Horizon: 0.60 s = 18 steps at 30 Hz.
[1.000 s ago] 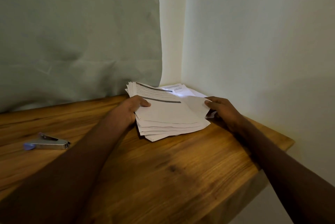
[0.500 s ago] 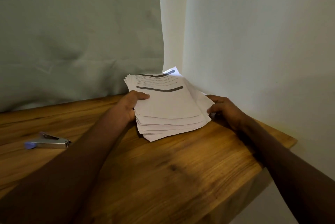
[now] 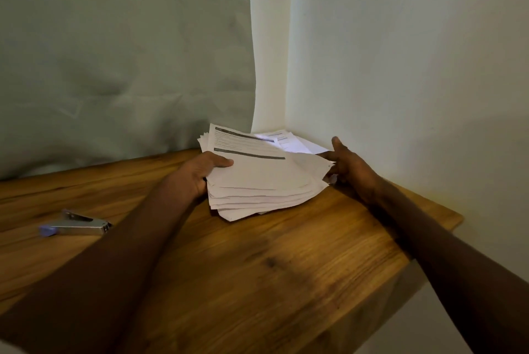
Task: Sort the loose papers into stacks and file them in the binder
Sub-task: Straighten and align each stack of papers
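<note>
A thick, uneven stack of printed white papers (image 3: 257,179) lies on the wooden table (image 3: 257,267) near the wall corner. My left hand (image 3: 197,176) grips the stack's left edge, with the thumb on the top sheet and the fingers underneath. At the stack's right edge is my right hand (image 3: 347,166): its fingers reach to the sheet edges and its thumb is lifted clear. A few more sheets (image 3: 289,143) lie flat behind the stack in the corner. No binder is in view.
A metal stapler with a blue end (image 3: 76,226) lies on the table at the left. A grey-green cloth hangs behind the table, and a white wall runs close along the right. The table's right edge ends just behind my right forearm.
The stack was tilted up at its far edge half a second ago and now lies lower again. My right thumb has come off the papers.
</note>
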Each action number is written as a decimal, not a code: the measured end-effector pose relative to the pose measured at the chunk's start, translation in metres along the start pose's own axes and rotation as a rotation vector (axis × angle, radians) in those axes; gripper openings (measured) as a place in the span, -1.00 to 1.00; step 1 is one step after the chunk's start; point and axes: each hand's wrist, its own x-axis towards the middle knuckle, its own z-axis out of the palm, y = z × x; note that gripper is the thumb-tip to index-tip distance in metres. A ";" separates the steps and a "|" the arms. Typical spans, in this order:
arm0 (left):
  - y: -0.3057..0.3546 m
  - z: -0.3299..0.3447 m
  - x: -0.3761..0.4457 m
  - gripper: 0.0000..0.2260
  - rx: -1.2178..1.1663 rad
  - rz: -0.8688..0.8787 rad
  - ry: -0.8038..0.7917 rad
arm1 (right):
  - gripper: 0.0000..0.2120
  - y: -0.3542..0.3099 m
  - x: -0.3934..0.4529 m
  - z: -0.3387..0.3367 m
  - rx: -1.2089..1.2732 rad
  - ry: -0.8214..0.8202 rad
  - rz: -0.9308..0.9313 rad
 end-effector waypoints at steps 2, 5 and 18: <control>-0.001 0.005 -0.003 -0.73 0.010 0.007 -0.008 | -0.37 -0.004 -0.005 0.003 -0.037 0.049 -0.019; -0.006 0.011 -0.004 -0.71 -0.030 0.058 -0.060 | -0.56 -0.006 -0.010 0.009 -0.024 0.100 -0.068; -0.016 0.009 -0.007 -0.62 -0.090 0.269 -0.150 | -0.61 -0.009 -0.014 0.010 0.166 -0.023 -0.083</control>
